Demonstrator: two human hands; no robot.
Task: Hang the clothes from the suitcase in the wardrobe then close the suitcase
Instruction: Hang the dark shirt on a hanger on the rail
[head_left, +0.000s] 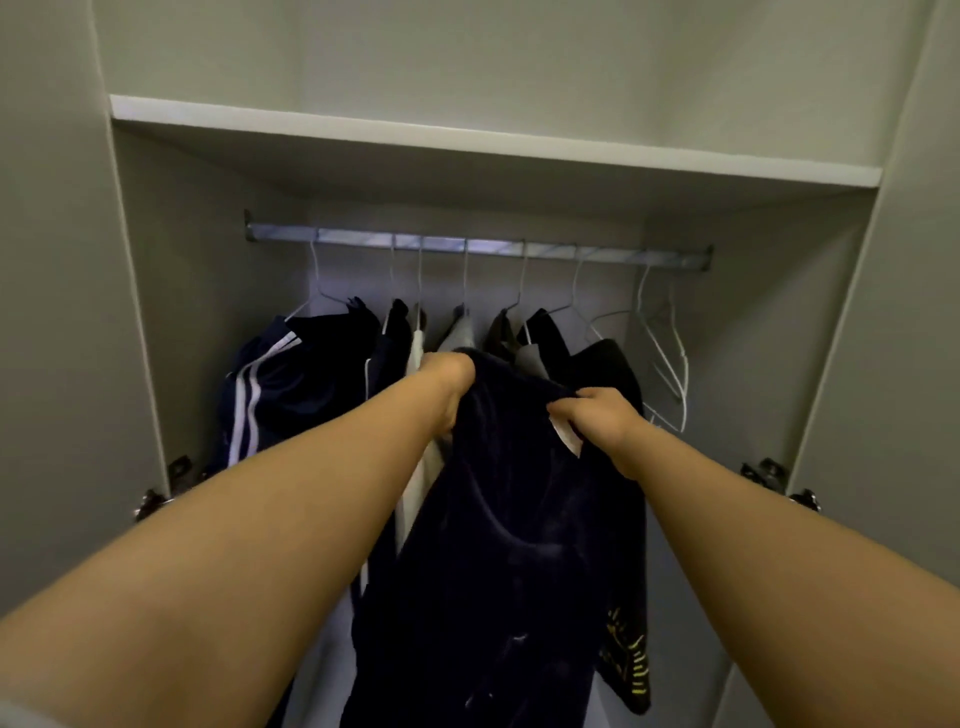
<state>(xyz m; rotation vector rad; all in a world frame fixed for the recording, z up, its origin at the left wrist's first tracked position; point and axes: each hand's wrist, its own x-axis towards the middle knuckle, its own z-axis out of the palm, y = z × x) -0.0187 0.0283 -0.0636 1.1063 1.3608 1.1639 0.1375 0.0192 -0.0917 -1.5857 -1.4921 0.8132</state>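
Holding the navy garment (509, 519) up before the hung clothes (270, 374), left hand (447, 384) and right hand (597, 415) both clench its top edge; hanging is under way, likely needing an empty hanger (675, 358) at far right

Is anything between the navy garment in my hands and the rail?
Yes: hung clothes fill the middle of the rail, right behind the garment gripped by the left hand and right hand. Empty hangers hang towards the right end.

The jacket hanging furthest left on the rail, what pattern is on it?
The jacket has white stripes on navy; head view.
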